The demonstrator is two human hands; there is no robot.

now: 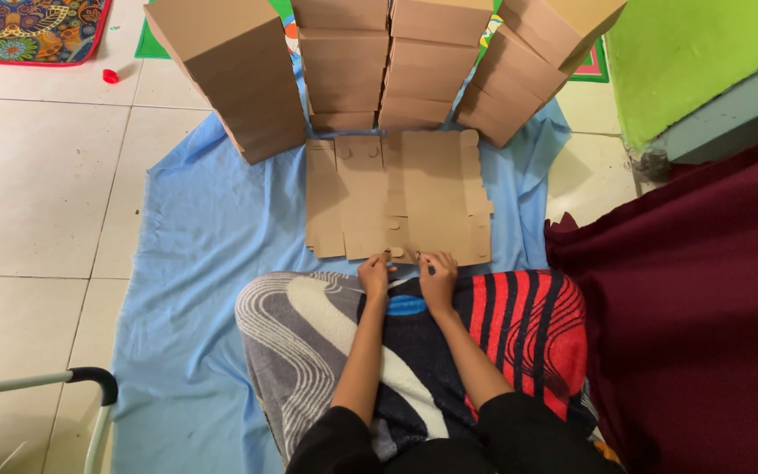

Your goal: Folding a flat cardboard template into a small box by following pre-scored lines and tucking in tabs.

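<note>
Left hand [374, 274] and right hand [437, 270] both pinch near edge of flat brown die-cut cardboard blank [396, 197]; light, bendable, probably best gripped at edges

Flat brown cardboard box blanks [401, 197] lie stacked, near edge touching the fingers [377, 262]; beyond them, four tall stacks of folded brown boxes [370, 61] stand side by side.

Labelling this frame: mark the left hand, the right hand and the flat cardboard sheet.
left hand [375, 275], head view, back of the hand.
right hand [438, 274], head view, back of the hand.
flat cardboard sheet [427, 189], head view, middle panel.
</note>
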